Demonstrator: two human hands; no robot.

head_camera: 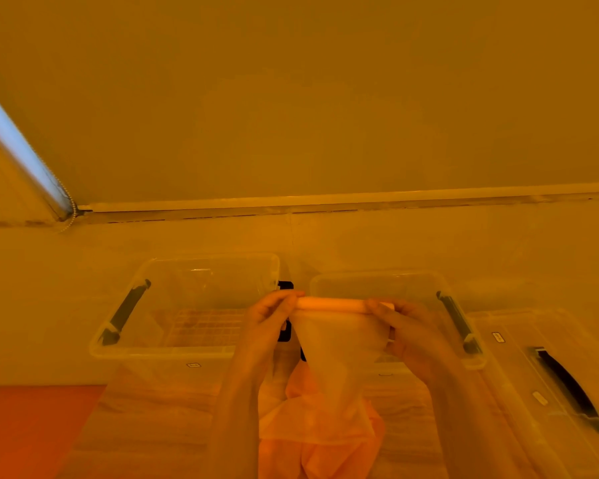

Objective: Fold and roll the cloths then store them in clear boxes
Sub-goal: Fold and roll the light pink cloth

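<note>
Views: one only, the head camera; no second view shares the scene.
Position: worn on the person's head, above and behind both forearms, which enter from the bottom edge.
Direction: forward and slightly down, toward the plain wall (325,98) and its pale baseboard strip (325,202).
Nearness: close; the left hand (267,319) and right hand (408,326) sit at lower centre, within arm's reach.
Coverage: wall fills the upper half; two clear plastic boxes with dark handles, left (187,350) and right (377,278), lie just beyond the hands.
Lens: wide-angle; straight edges bow near the borders.
Colour: strong orange cast throughout.
</note>
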